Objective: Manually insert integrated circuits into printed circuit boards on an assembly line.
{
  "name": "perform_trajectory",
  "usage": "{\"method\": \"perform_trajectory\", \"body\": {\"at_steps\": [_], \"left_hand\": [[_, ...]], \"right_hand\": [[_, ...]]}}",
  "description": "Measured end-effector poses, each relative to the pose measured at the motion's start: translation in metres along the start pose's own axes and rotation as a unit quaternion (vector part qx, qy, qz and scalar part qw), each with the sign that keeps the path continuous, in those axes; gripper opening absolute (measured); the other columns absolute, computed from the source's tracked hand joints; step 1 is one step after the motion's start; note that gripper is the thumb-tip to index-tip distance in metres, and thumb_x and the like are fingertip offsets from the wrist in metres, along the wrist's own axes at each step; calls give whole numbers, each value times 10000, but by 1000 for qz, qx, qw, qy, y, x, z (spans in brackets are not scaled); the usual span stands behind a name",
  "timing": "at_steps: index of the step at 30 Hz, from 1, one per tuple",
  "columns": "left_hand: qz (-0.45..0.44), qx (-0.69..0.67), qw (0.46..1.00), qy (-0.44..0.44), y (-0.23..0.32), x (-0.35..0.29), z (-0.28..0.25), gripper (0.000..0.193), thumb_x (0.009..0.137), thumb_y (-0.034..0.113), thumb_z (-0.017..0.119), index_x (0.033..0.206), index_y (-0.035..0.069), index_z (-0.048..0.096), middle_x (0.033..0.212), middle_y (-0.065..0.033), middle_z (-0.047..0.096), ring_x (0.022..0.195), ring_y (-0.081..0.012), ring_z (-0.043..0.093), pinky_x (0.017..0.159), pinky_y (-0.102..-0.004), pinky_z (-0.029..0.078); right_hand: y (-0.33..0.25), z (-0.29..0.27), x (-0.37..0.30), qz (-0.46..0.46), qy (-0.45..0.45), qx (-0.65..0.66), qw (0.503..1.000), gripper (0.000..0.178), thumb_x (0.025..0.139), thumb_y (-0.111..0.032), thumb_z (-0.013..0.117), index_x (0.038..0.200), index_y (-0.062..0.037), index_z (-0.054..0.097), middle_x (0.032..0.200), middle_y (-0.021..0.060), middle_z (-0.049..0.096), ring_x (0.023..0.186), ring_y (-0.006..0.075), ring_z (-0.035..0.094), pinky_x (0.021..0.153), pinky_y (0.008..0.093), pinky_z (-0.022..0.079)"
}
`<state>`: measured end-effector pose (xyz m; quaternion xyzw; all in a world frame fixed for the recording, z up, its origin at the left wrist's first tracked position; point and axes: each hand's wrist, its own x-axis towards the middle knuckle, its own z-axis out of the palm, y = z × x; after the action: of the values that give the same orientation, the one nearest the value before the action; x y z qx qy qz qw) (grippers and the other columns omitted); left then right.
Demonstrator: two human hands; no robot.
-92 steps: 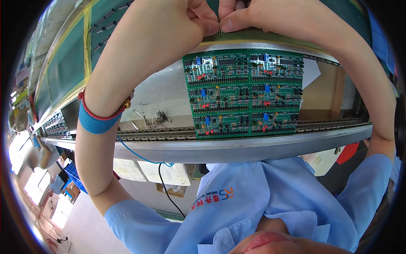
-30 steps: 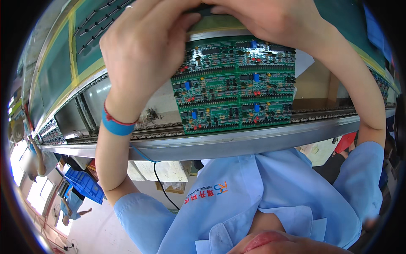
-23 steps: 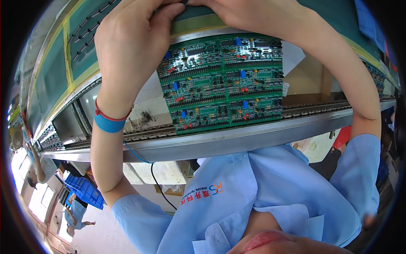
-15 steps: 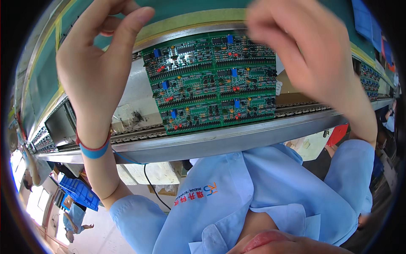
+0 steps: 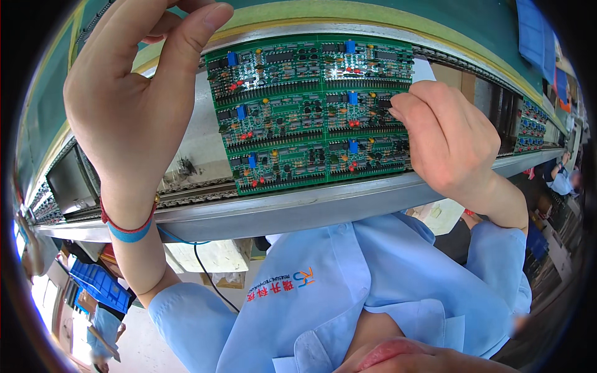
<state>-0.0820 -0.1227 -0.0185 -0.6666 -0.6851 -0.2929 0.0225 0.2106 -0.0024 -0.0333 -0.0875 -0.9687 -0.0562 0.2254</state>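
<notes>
A panel of joined green circuit boards [image 5: 273,133] lies across the rails in front of me, crowded with small parts, blue blocks and red dots among them. At its right side, my right hand [image 5: 451,140] pinches a black IC chip [image 5: 385,104] against the middle board of the right-hand column. My left hand [image 5: 134,93] hangs raised over the left end of the panel, apart from it. Its fingers curl in toward the thumb, and the upper edge of the picture cuts off the fingertips. What they hold, if anything, is hidden.
A metal rail [image 5: 280,211] with a chain beside it runs along the near side. More populated boards [image 5: 533,127] sit farther right on the line. Behind lies a green surface with a yellow border [image 5: 292,17]. Blue bins and other people appear at the sides.
My right hand has come down and inward from above the line to the panel's right side, where it now pinches a chip. My left hand has shifted slightly left, still raised.
</notes>
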Motion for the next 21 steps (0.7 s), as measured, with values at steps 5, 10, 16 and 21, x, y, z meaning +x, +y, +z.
{"method": "perform_trajectory", "body": {"at_steps": [5,10,16,21], "left_hand": [[-40,-18,999,12,-9,-16,-2,250,928,132,779,1176,101,794,967,-3,767,842,-76,671,815,-236,534],[-72,-33,997,23,-10,-28,-9,242,931,131,776,1170,99,795,965,-1,765,837,-74,665,809,-235,530],[-105,-41,993,40,-1,-16,5,232,934,130,773,1162,98,797,962,2,763,831,-73,659,803,-232,525],[-130,-49,989,52,-9,-14,1,224,936,129,770,1156,96,798,960,4,762,827,-71,654,797,-231,522]], "right_hand": [[-5,-2,2,5,-15,-44,999,187,672,-54,712,854,-22,682,849,30,580,606,129,538,445,245,372],[-5,-7,6,6,-26,-31,999,200,657,-57,708,853,-24,686,846,32,578,606,132,541,434,248,371],[-1,-7,2,-25,-18,-29,999,229,667,-62,717,887,0,709,881,44,618,603,128,551,443,244,369],[-4,-16,3,-59,-51,-66,995,276,687,-80,738,943,25,736,896,58,647,593,125,549,451,242,358]]}}
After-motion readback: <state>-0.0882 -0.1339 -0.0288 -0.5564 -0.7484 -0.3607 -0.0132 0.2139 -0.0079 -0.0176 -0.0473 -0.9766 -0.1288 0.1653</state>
